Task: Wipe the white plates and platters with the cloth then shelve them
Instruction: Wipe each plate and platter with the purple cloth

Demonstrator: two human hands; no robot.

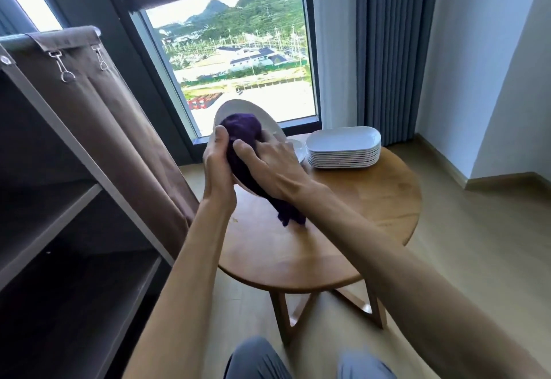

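Note:
A white oval plate (238, 110) is held tilted above the round wooden table (343, 223). My left hand (217, 164) grips its near left rim. A purple cloth (243, 131) lies bunched on the plate's face, and its tail hangs below toward the table. My right hand (274, 167) holds the cloth against the plate. A stack of several white oblong platters (343, 147) sits at the table's far side. Behind my right hand, a few white round plates (298, 149) show only at their edge.
A fabric wardrobe with dark shelves (50, 211) stands at the left, its brown curtain (119, 128) drawn aside. A large window (238, 59) and a blue-grey curtain (390, 50) are behind the table. Wood floor (477, 244) lies open on the right.

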